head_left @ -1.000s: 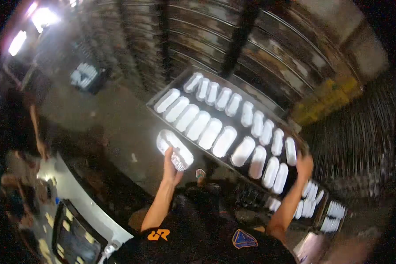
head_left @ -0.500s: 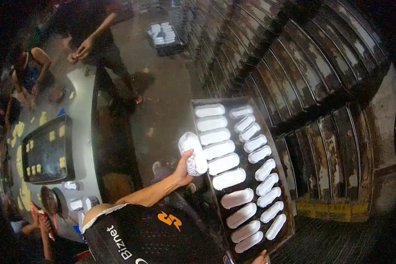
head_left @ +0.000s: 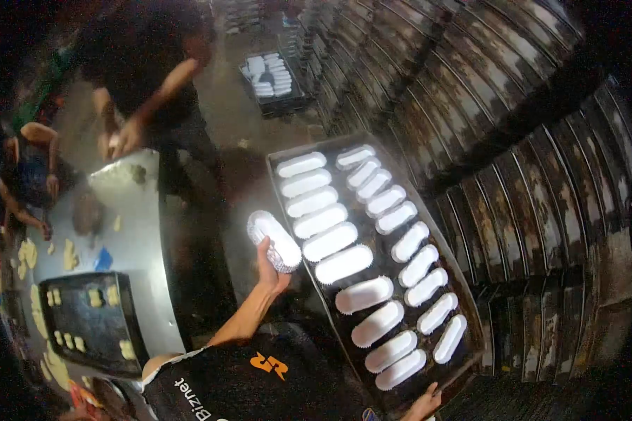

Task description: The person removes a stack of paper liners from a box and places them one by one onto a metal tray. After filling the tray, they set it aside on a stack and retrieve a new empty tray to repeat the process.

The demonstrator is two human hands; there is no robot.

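My left hand (head_left: 270,270) grips a stack of white oval paper liners (head_left: 275,240), held up beside the left edge of a long dark baking tray (head_left: 281,160). My right hand (head_left: 423,404) holds the tray's near end at the bottom of the view. The tray carries two rows of several white oval liners (head_left: 337,263), and it is held in the air next to a tall rack of stacked trays (head_left: 498,140).
A metal table (head_left: 137,238) at the left holds a dark tray with dough pieces (head_left: 91,319). A person in dark clothes (head_left: 151,77) stands at its far end; another person's arms (head_left: 28,175) work at the left. A second tray of liners (head_left: 268,74) lies on the floor beyond.
The view has swung left and down; the tray now sits more to the middle. My right hand shows more at the tray's end. The standing person has moved closer to the table.
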